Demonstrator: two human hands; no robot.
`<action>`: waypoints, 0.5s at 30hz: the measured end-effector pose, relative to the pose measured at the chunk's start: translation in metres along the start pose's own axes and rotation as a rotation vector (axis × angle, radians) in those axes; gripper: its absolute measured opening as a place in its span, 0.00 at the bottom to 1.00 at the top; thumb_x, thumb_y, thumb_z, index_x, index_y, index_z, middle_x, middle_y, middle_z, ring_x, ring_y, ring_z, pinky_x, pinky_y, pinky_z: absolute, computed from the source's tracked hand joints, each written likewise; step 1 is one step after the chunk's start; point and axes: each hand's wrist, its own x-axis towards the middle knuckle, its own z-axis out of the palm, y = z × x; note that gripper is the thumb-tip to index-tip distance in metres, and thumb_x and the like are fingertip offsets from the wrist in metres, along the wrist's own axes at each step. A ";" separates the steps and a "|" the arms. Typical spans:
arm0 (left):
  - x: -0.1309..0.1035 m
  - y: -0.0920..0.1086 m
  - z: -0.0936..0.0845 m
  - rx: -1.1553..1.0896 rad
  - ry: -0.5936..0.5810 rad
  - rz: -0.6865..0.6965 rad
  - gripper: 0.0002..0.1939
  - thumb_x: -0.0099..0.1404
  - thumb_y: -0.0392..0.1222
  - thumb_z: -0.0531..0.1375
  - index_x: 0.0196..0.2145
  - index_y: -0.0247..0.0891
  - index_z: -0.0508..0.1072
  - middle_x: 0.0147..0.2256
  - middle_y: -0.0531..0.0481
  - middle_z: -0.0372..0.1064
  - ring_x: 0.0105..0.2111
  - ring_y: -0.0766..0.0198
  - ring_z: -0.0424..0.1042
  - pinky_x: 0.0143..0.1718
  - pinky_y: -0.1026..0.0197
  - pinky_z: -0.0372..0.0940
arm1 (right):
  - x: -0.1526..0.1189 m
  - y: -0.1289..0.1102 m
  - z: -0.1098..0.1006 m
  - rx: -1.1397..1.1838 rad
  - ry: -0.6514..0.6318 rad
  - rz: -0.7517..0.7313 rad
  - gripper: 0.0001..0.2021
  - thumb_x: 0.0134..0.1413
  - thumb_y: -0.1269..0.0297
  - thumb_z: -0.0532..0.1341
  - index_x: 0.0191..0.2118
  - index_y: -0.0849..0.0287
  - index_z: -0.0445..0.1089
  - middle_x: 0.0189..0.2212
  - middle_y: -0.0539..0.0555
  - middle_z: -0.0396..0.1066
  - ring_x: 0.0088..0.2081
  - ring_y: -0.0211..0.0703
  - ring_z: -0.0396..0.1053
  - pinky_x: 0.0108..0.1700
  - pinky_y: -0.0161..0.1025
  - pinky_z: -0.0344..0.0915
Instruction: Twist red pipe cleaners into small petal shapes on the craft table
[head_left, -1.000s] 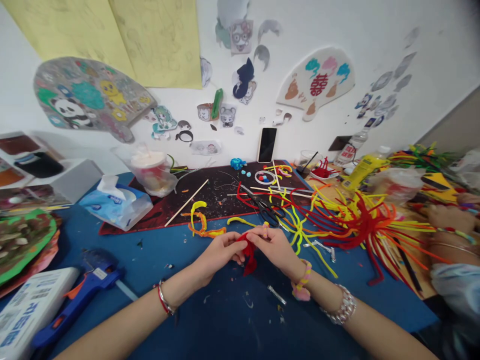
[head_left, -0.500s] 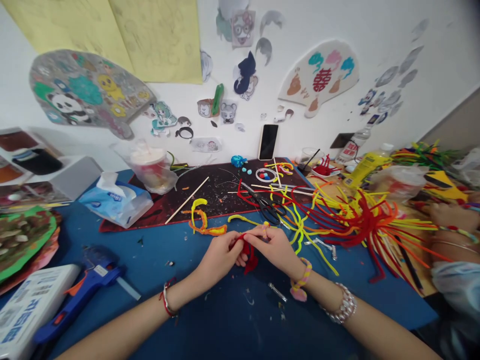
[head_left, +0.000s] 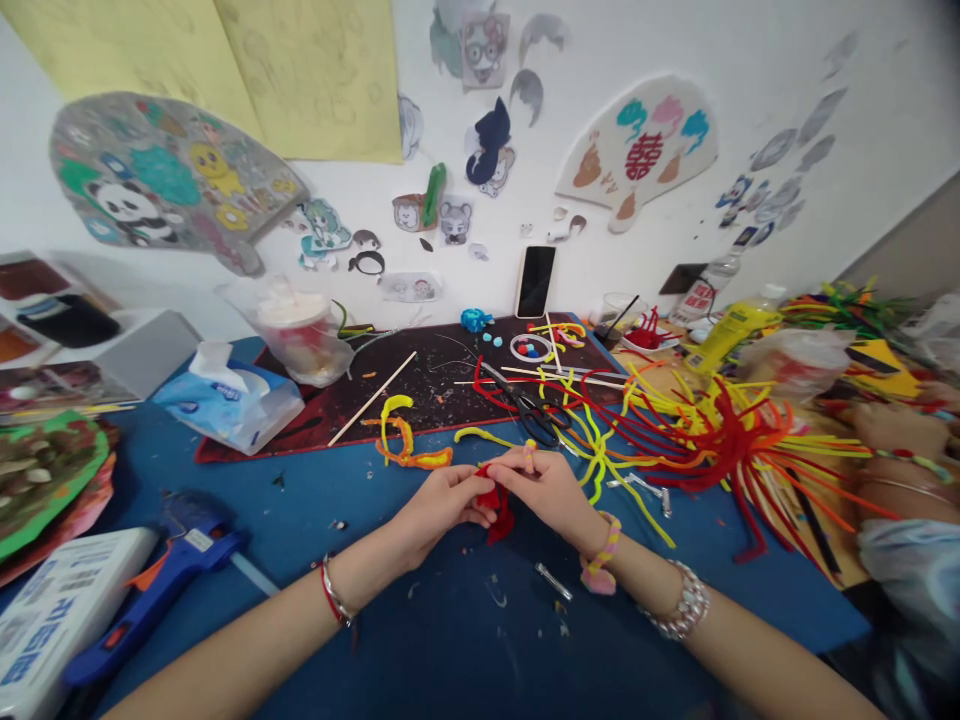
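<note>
Desk [head_left: 420, 650]: blue-topped, littered with small scraps; a silvery metal piece [head_left: 553, 581] lies just before the hands
Left hand [head_left: 442, 505]: thumb and fingers pinch the red piece [head_left: 501, 522]; its grip is closed
Right hand [head_left: 544, 487]: also grasping, thumb and forefinger meeting at the top of the same piece
Red piece: between both hands, its lower end hanging below the fingers; whether it touches the desk I cannot tell
Glue gun [head_left: 180, 560]: blue, lying to the left, well apart from the hands
Bent stems [head_left: 409, 455]: yellow and orange, just beyond the left hand
Scissors [head_left: 529, 408]: black-handled, beyond the right hand, partly on the dark mat [head_left: 442, 350]
Fuzzy stems [head_left: 727, 445]: red, yellow and orange, spread at right
Phone [head_left: 535, 283]: upright, leaning on the wall [head_left: 465, 270]
</note>
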 end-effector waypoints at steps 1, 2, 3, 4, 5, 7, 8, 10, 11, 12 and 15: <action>0.000 0.000 0.000 -0.017 -0.009 0.004 0.06 0.54 0.38 0.57 0.24 0.32 0.66 0.21 0.52 0.63 0.22 0.70 0.66 0.29 0.64 0.62 | 0.000 0.000 0.000 -0.004 0.004 -0.002 0.09 0.52 0.63 0.56 0.33 0.57 0.74 0.30 0.52 0.74 0.34 0.41 0.69 0.40 0.40 0.63; 0.001 0.000 0.000 -0.036 -0.021 0.005 0.06 0.54 0.37 0.56 0.23 0.32 0.66 0.22 0.52 0.64 0.22 0.69 0.66 0.29 0.64 0.62 | 0.000 0.000 0.000 -0.007 0.009 -0.005 0.09 0.52 0.63 0.56 0.33 0.57 0.74 0.30 0.52 0.74 0.34 0.41 0.68 0.40 0.40 0.63; 0.001 0.000 -0.001 -0.054 -0.036 -0.001 0.05 0.53 0.36 0.56 0.23 0.32 0.66 0.22 0.51 0.64 0.22 0.69 0.67 0.29 0.64 0.62 | 0.000 0.000 0.000 -0.009 0.013 -0.007 0.09 0.52 0.63 0.57 0.32 0.57 0.74 0.30 0.52 0.74 0.34 0.41 0.68 0.40 0.39 0.63; 0.002 0.000 -0.001 -0.071 -0.051 -0.014 0.04 0.53 0.35 0.55 0.24 0.31 0.67 0.23 0.50 0.65 0.23 0.68 0.67 0.30 0.64 0.63 | 0.000 0.000 0.000 -0.010 0.014 -0.009 0.09 0.52 0.63 0.57 0.32 0.57 0.74 0.29 0.52 0.74 0.33 0.40 0.68 0.40 0.39 0.64; 0.002 0.000 -0.002 -0.089 -0.063 -0.030 0.03 0.52 0.34 0.55 0.24 0.31 0.67 0.24 0.49 0.66 0.24 0.68 0.68 0.30 0.64 0.63 | 0.000 0.000 0.000 -0.011 0.014 -0.011 0.09 0.52 0.63 0.57 0.31 0.57 0.74 0.29 0.52 0.73 0.33 0.40 0.68 0.39 0.39 0.64; 0.003 -0.001 -0.004 -0.125 -0.084 -0.064 0.03 0.51 0.32 0.54 0.25 0.31 0.67 0.26 0.49 0.67 0.25 0.68 0.69 0.31 0.64 0.63 | -0.001 0.000 0.000 -0.010 0.007 -0.013 0.09 0.52 0.63 0.57 0.31 0.57 0.74 0.29 0.52 0.73 0.32 0.40 0.68 0.39 0.39 0.64; 0.003 -0.002 -0.005 -0.138 -0.091 -0.076 0.03 0.50 0.32 0.54 0.25 0.31 0.67 0.26 0.48 0.67 0.25 0.68 0.70 0.32 0.64 0.64 | -0.001 -0.001 0.000 -0.009 0.001 -0.015 0.09 0.52 0.63 0.57 0.31 0.57 0.74 0.28 0.52 0.73 0.32 0.40 0.68 0.39 0.39 0.63; 0.003 -0.003 -0.006 -0.157 -0.102 -0.082 0.03 0.50 0.31 0.54 0.25 0.31 0.67 0.27 0.48 0.68 0.26 0.67 0.70 0.33 0.64 0.64 | -0.001 -0.001 0.000 -0.006 -0.011 -0.019 0.09 0.52 0.62 0.57 0.31 0.57 0.74 0.28 0.51 0.73 0.32 0.40 0.68 0.39 0.39 0.63; 0.003 -0.004 -0.007 -0.163 -0.107 -0.080 0.03 0.50 0.32 0.55 0.26 0.31 0.67 0.27 0.48 0.68 0.26 0.67 0.70 0.33 0.64 0.64 | -0.001 -0.001 0.000 -0.004 -0.014 -0.020 0.09 0.52 0.62 0.57 0.31 0.57 0.74 0.29 0.51 0.73 0.32 0.40 0.68 0.39 0.39 0.63; 0.003 -0.005 -0.007 -0.169 -0.110 -0.076 0.03 0.51 0.32 0.55 0.26 0.31 0.67 0.27 0.48 0.68 0.26 0.67 0.71 0.33 0.64 0.64 | -0.001 -0.001 0.000 -0.001 -0.016 -0.020 0.09 0.52 0.63 0.57 0.31 0.57 0.74 0.29 0.51 0.73 0.32 0.40 0.68 0.39 0.38 0.63; 0.003 -0.006 -0.007 -0.180 -0.113 -0.073 0.03 0.52 0.32 0.55 0.27 0.32 0.67 0.26 0.49 0.68 0.25 0.67 0.70 0.32 0.64 0.64 | -0.001 -0.001 0.000 0.000 -0.016 -0.019 0.09 0.52 0.63 0.57 0.30 0.58 0.74 0.28 0.52 0.73 0.32 0.40 0.68 0.38 0.38 0.63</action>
